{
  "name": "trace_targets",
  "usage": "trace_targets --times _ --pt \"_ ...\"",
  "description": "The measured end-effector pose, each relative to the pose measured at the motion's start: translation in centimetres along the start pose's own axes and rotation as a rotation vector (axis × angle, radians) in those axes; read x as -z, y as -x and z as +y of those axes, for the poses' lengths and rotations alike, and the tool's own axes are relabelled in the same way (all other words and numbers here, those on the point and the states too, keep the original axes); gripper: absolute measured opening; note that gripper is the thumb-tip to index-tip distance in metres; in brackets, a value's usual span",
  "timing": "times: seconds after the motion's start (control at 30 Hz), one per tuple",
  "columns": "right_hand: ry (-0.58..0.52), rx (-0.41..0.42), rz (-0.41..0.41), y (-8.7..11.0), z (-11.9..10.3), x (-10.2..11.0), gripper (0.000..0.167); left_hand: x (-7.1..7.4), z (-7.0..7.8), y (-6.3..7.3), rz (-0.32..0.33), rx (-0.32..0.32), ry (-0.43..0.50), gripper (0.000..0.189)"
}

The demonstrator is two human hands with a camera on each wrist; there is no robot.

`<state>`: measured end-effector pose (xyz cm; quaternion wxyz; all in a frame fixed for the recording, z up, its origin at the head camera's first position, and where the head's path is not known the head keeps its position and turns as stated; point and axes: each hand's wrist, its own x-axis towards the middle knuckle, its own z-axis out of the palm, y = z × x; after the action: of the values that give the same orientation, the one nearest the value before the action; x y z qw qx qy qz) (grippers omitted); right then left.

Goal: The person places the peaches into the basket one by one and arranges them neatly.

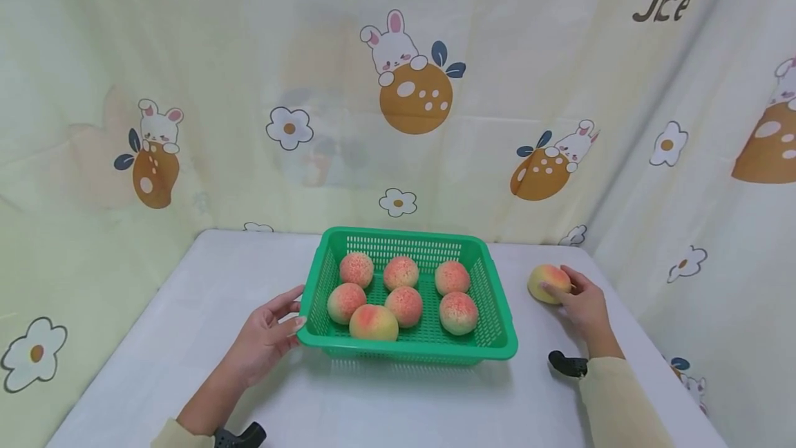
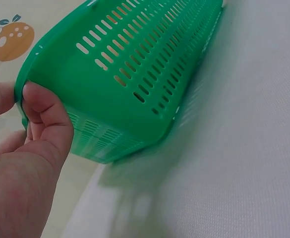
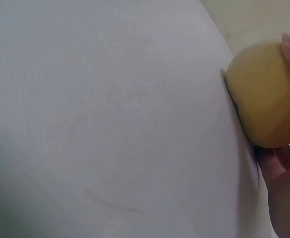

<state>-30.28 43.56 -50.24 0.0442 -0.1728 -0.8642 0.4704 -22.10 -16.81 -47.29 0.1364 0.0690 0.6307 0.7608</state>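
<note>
A green slotted plastic basket [image 1: 429, 352] stands mid-table with several pinkish, speckled peaches [image 1: 401, 273] in it. A smoother yellow-and-red peach [image 1: 373, 323] lies among them near the front wall. At the basket's left side, my left hand [image 1: 264, 341] pinches the rim between thumb and fingers, as the left wrist view shows on the green wall [image 2: 80, 84]. Off to the right, my right hand [image 1: 586, 306] grips another yellow-and-red peach [image 1: 546, 283], thumb and fingers around its side. In the right wrist view this peach [image 3: 263, 94] sits low against the table surface.
The white-covered table [image 1: 398, 399] runs back to a patterned curtain [image 1: 336, 178] with rabbits, fruit and flowers. A side curtain [image 1: 734, 240] hangs along the right edge. Black wrist straps [image 1: 567, 364] show at both sleeves.
</note>
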Motion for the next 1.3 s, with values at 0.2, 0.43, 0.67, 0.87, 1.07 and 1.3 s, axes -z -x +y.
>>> trace_targets --times 0.2,0.43,0.67,0.87,1.07,1.3 --pt "-0.024 -0.026 0.012 0.1 -0.2 -0.1 0.101 0.1 0.1 -0.1 -0.005 0.008 0.008 0.069" --pt "-0.033 -0.035 0.01 0.6 -0.3 -0.3 0.101 0.2 -0.1 -0.2 -0.005 0.009 0.003 0.07" --pt "-0.011 0.017 0.025 2.1 -1.2 -0.4 0.101 0.2 -0.1 -0.1 0.007 0.016 -0.001 0.069" --pt "0.004 0.049 0.032 3.5 -1.7 -0.1 0.098 0.2 -0.1 -0.1 0.005 0.015 -0.007 0.069" --pt "-0.007 0.091 0.069 4.7 -2.3 0.2 0.091 0.2 -0.1 0.0 -0.003 0.011 0.001 0.069" --pt "-0.003 0.163 0.078 6.5 -3.4 0.4 0.083 0.2 -0.1 -0.1 0.003 0.007 -0.001 0.069"
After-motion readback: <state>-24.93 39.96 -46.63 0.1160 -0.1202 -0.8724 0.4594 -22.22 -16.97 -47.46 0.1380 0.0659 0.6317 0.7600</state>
